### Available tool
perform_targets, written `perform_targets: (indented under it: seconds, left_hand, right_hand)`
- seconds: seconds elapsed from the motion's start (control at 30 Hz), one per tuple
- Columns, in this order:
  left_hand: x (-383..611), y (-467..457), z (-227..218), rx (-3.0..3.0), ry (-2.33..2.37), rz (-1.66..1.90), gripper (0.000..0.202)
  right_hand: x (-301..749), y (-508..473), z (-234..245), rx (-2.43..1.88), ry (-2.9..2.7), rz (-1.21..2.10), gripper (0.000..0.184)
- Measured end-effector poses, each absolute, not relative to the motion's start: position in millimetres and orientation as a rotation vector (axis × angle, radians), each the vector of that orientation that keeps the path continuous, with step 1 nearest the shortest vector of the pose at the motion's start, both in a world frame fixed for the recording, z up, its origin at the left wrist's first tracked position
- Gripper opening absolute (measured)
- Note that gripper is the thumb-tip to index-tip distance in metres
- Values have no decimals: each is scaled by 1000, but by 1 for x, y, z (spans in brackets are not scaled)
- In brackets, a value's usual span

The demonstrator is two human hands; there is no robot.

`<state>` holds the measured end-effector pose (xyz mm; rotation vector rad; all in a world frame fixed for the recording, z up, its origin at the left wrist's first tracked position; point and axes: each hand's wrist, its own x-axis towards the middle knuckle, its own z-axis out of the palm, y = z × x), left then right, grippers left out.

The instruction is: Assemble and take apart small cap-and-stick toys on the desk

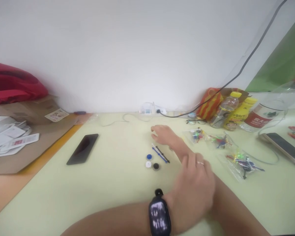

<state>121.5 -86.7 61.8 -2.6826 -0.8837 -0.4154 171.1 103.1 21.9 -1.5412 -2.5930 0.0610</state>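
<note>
My left hand [193, 190], with a ring on one finger and a black smartwatch [159, 216] on the wrist, crosses over my right forearm [226, 196]. Its bent fingers lie together around the top of that forearm. Farther out, my right hand [164, 135] is empty above the table, thumb and fingers loosely curled with a gap between them. Just nearer than it lie thin plastic rods, a blue one [159, 154] and a black one [162, 154]. Beside them sit three small round pieces: blue [149, 157], white [148, 164] and black [156, 166].
A black phone [83, 149] lies left. On the right are several clear bags of coloured plastic parts [244, 162], another phone [286, 149], glasses [196, 121] and bottles [239, 114]. A grey cable [248, 60] hangs down to the back. Papers [9, 136] rest on cardboard [46, 144] at left.
</note>
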Motion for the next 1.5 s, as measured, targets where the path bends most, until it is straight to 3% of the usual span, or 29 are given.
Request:
perform_targets:
  seconds: [0.13, 0.3, 0.53, 0.73, 1.0, 1.13, 1.3, 1.4, 1.5]
  left_hand:
    - [124, -100, 64, -2902, -814, -510, 8]
    - [116, -91, 71, -2610, -983, -346, 23]
    - [128, -107, 59, -2858, -926, -435, 11]
    - [114, -82, 73, -2565, -1026, -348, 24]
    - [123, -99, 69, -2922, -932, -346, 9]
    - [119, -85, 71, -2679, -992, -487, 28]
    - [114, -94, 87, -3044, -704, -410, 8]
    - [99, -86, 102, -3404, -449, -300, 16]
    - [71, -53, 110, -3362, -606, -50, 12]
  right_hand:
    - [167, 101, 22, -1575, -2621, 70, 28]
    - [165, 96, 24, -1553, -2663, 49, 27]
    - [165, 99, 22, -1590, -2679, 64, 26]
    - [167, 93, 29, -1564, -2669, 39, 25]
    - [164, 93, 29, -1623, -2690, 51, 25]
    - [166, 91, 33, -1618, -2679, 60, 28]
    - [163, 91, 33, -1637, -2688, 146, 28]
    - [170, 91, 37, -1630, -2689, 215, 24]
    - [182, 88, 49, -1634, -2646, 382, 19]
